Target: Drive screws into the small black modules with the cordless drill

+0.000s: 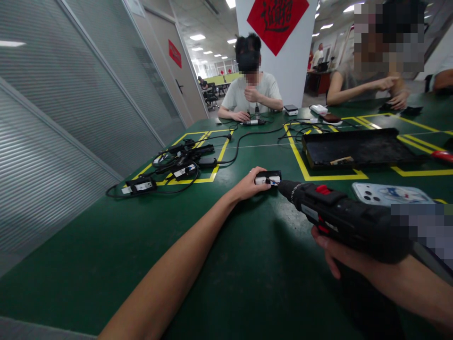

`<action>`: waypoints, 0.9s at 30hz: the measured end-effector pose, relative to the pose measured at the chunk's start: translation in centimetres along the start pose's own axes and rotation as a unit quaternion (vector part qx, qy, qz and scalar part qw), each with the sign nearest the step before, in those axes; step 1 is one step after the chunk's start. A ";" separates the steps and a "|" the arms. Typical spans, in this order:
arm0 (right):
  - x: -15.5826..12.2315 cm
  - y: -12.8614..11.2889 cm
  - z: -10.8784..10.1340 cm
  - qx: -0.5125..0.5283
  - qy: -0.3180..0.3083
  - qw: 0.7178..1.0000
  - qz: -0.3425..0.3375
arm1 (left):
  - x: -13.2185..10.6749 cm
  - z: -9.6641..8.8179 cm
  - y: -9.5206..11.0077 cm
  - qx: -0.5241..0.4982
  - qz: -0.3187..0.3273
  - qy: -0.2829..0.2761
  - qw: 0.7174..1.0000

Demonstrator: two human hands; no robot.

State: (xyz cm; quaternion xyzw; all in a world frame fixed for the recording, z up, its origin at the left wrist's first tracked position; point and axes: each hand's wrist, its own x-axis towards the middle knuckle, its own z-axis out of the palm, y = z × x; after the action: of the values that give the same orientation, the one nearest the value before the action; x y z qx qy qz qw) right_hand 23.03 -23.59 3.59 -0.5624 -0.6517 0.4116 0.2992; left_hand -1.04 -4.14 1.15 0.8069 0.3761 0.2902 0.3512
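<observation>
The small black-and-white block lies on the green table at the tip of the drill, its left end held by the left hand while the right hand grips the drill; steady work would want that hold firm, skin clear of the bit and the drill kept in line. Around them run yellow tape outlines, tangled cables and a black tray, and beyond sit two co-workers, with a white pillar behind

- Drill: handle partly hidden by right hand
- Drill bit: contact with black-and-white block too small to confirm
- Red object: cut off by right edge
</observation>
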 end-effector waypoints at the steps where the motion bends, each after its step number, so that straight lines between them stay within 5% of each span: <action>1: -1.3 -1.7 -0.6 0.003 -0.037 0.999 0.026 | 0.0 0.0 0.0 0.000 0.000 -0.002 1.000; 5: -2.3 -4.9 -1.5 0.010 -0.067 0.997 0.043 | 0.0 -0.1 0.1 -0.005 0.007 -0.012 1.000; 16: -2.2 -4.9 -1.3 0.018 -0.057 0.994 0.092 | 0.2 0.0 0.0 -0.009 -0.001 -0.003 1.000; 27: -2.2 -4.7 -1.0 0.071 -0.023 0.995 0.068 | 0.2 0.0 0.7 -0.047 -0.032 -0.011 0.998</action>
State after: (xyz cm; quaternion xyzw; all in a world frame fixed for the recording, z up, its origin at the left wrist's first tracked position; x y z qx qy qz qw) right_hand 22.02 -25.65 8.34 -0.5732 -0.5881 0.4889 0.2943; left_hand -0.69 -4.32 1.77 0.7802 0.3842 0.2870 0.4016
